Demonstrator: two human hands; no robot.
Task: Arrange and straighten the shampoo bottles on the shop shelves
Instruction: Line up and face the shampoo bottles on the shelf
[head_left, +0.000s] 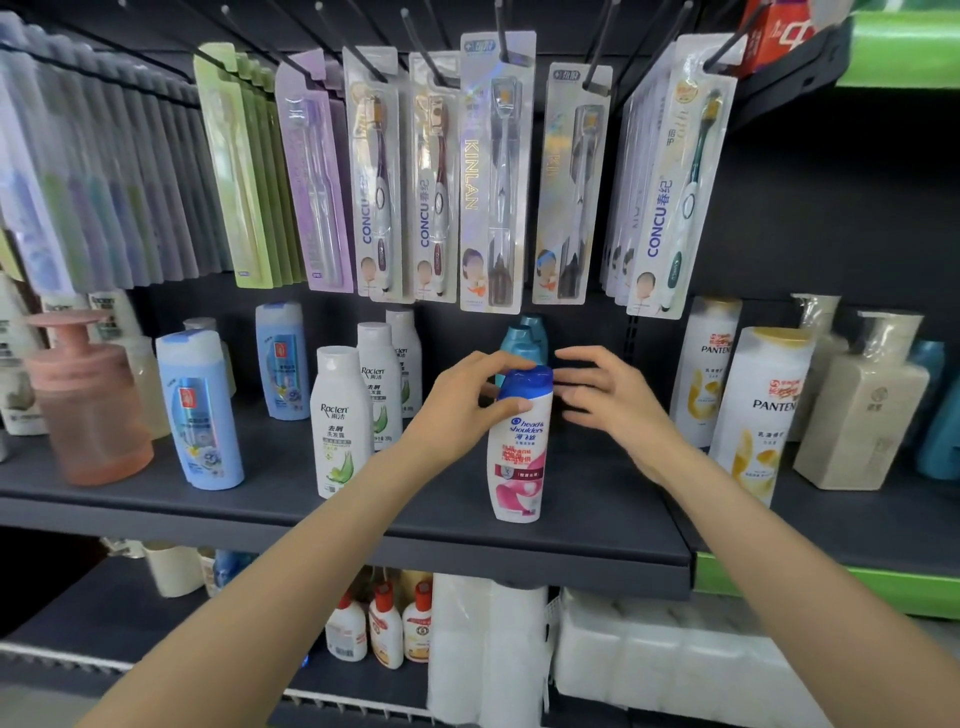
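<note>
Shampoo bottle (519, 447): white with a blue cap and pink lower label, upright near the front edge of the dark shelf (467, 525), roughly mid-shelf.
Left hand (462, 400): fingers and thumb curled round the blue cap and upper shoulder of the bottle, gripping it from the left.
Right hand (608, 405): fingers spread and relaxed, just right of the cap, holding nothing; contact with the bottle not clear.
Teal bottles (524, 343): two, directly behind the gripped bottle, partly hidden by the left hand's fingers.
White bottles with green leaf labels (340, 421): three in a row running front to back, left of the gripped bottle, upright.
Blue bottles (200, 410): one near the front, one further back, left of the white row; front one tilted slightly.
Pink pump bottle (85, 400): far left of the shelf, blurred.
White and yellow bottles (763, 410): two on the neighbouring shelf to the right, upright, one behind the other.
Beige pump bottles (862, 405): right of those, square-bodied.
Toothbrush packs (493, 171): hanging on pegs above the shelf.
Lower shelf: small white bottles with red caps (384, 623), and wrapped white paper rolls (649, 649) to the right.
</note>
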